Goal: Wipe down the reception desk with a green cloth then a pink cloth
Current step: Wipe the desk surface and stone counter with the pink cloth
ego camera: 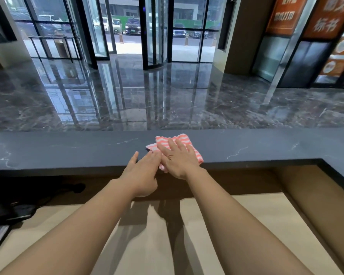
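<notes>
The pink cloth (182, 138) lies folded on the dark stone desk top (68, 151), directly under the right hand (178, 158), whose fingers are spread flat and press it down rather than curl round it. It looks light, soft and limp, likely to bunch or unfold if dragged by one corner, so a flat palm over its middle seems the best hold for wiping. Lifting it would call for a pinch at the folded edge by the thumb.

The left hand (142, 173) is just beside the right, fingers straight and holding nothing, tips at the cloth's left edge. Whether they touch the fabric or only the stone is hard to make out.

The palm hides most of the cloth. No green cloth is in view. Left of the left forearm, dark equipment (18, 211) sits in shadow below the desk top, too dim to identify.
</notes>
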